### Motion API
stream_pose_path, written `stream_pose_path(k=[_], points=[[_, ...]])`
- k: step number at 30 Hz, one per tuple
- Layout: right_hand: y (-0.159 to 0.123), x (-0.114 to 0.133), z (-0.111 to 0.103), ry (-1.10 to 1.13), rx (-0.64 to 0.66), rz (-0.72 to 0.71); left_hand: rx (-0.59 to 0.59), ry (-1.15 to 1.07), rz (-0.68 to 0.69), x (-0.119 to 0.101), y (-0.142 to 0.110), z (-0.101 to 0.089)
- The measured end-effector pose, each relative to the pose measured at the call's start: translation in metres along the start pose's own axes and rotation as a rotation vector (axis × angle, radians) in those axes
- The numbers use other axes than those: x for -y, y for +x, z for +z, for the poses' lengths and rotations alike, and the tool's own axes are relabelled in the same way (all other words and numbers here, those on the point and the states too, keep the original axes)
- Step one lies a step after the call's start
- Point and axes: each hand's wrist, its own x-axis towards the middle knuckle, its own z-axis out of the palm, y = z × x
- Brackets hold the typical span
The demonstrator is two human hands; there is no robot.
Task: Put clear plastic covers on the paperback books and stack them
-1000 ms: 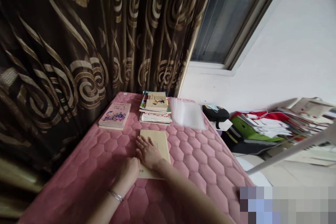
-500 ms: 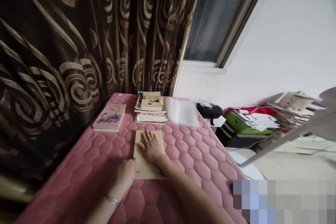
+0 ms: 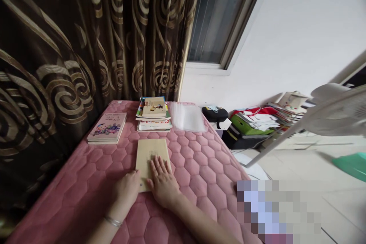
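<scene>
A cream-covered book (image 3: 145,152) lies flat on the pink quilted mattress (image 3: 197,175), with small print near the middle of its cover. My right hand (image 3: 162,179) rests palm down on the book's lower right part, fingers stretched out. At the book's left edge, my left hand (image 3: 130,183) is closed, its fingers curled against that edge; a silver bangle circles the wrist. Behind the book stands a stack of books (image 3: 154,112). To its left lie a few pink-covered books (image 3: 107,127), and clear plastic sleeves (image 3: 187,117) lie to its right.
A patterned dark curtain (image 3: 114,34) hangs along the left and back. Right of the mattress sit a black case (image 3: 215,114), a green bag with papers (image 3: 246,126), and a white standing fan (image 3: 337,110). A green object (image 3: 351,166) is on the floor.
My right hand has slid down the book toward me, uncovering the print on its cover. My left hand stays at the left edge. The view has turned slightly to the right.
</scene>
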Motion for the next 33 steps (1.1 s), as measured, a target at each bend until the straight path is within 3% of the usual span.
stream_pose_path(k=[2,6,10,15,21,29,33], points=[[-0.004,0.000,0.001,0.017,-0.008,-0.008,-0.014,0.001,0.001,0.000,-0.001,0.001],[-0.003,-0.009,-0.002,0.081,-0.044,0.157,-0.049,-0.052,-0.093,0.002,0.005,0.011],[0.005,-0.019,-0.010,0.146,-0.139,0.300,0.049,-0.185,-0.036,0.007,0.025,0.024],[0.011,-0.028,-0.017,0.313,-0.234,0.333,0.071,-0.261,-0.053,0.011,0.045,0.034],[0.011,-0.038,-0.014,0.379,-0.265,0.422,0.065,-0.289,-0.034,0.013,0.050,0.033],[0.012,-0.057,-0.008,0.376,-0.285,0.400,0.036,-0.310,-0.003,0.000,0.060,0.032],[0.012,-0.067,-0.007,0.347,-0.308,0.350,0.036,-0.302,0.002,-0.007,0.054,0.023]])
